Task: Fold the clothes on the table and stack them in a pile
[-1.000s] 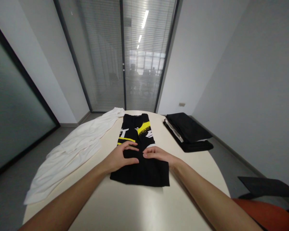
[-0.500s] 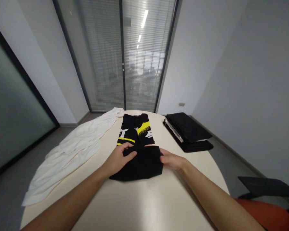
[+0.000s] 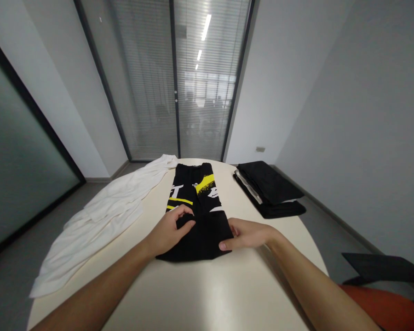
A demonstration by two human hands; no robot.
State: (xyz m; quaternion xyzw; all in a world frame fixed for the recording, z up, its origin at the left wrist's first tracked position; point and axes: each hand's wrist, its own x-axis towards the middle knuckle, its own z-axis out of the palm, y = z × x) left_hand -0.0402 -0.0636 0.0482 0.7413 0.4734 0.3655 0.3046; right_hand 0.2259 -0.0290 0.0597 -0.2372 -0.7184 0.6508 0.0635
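Observation:
A pair of black pants (image 3: 202, 234) with white lettering and yellow stripes lies lengthwise on the table in the head view. Its waist end points away from me, and a plain black part covers the near end. My left hand (image 3: 172, 230) is at the left of that plain part, thumb on top and fingers curled at its far edge, gripping the cloth. My right hand (image 3: 248, 233) holds the right edge, with the thumb pressing on top near the close corner. Its other fingers are partly hidden by the cloth.
A long white garment (image 3: 103, 216) is spread along the left rim of the round pale table (image 3: 227, 294). A stack of folded dark clothes (image 3: 269, 188) sits at the right. An orange and black chair (image 3: 382, 303) stands at the lower right, and glass panels (image 3: 207, 115) rise behind.
My right hand has slid toward me along the right edge of the pants. The plain black part now lies flatter, showing more white print beyond it. My left hand has hardly moved.

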